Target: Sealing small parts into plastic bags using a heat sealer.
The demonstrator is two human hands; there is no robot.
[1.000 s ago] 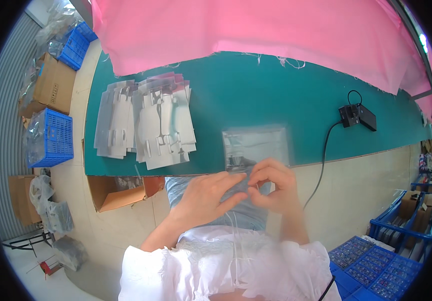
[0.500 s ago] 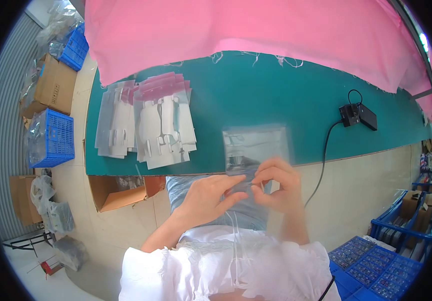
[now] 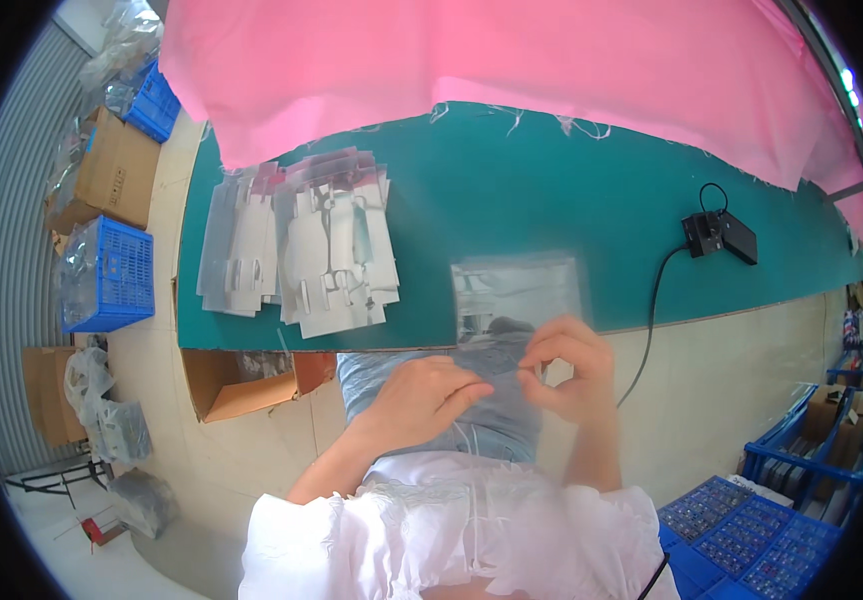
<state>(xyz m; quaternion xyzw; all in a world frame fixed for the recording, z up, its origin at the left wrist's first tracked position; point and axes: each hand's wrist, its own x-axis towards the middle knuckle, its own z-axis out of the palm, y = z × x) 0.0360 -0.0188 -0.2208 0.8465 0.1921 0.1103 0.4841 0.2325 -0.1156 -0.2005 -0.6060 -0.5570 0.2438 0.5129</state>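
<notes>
My left hand (image 3: 421,400) is above my lap, its thumb and fingers pinched at the tips. To its right, my right hand (image 3: 571,370) curls thumb and forefinger together in a ring shape. Whatever either pinch holds is too clear or too small to make out. Just beyond my hands, a clear, shiny plastic sheet (image 3: 516,290) lies at the table's near edge and overhangs it, close to my right fingertips. Two piles of flat die-cut pieces rest at the left of the green table: a nearer fanned pile (image 3: 336,250) and a clearer pile (image 3: 239,240) beside it.
Pink cloth (image 3: 511,60) with a frayed edge hangs over the far side of the green tabletop (image 3: 521,190). A black device (image 3: 716,235) with a cable lies at right. An open cardboard box (image 3: 246,395) sits below the left edge. Blue crates (image 3: 111,275) stand on the floor.
My hands have drawn slightly apart, the right one shifting right. My left fingers have closed from a spread thumb into a pinch. The view has shifted slightly.
</notes>
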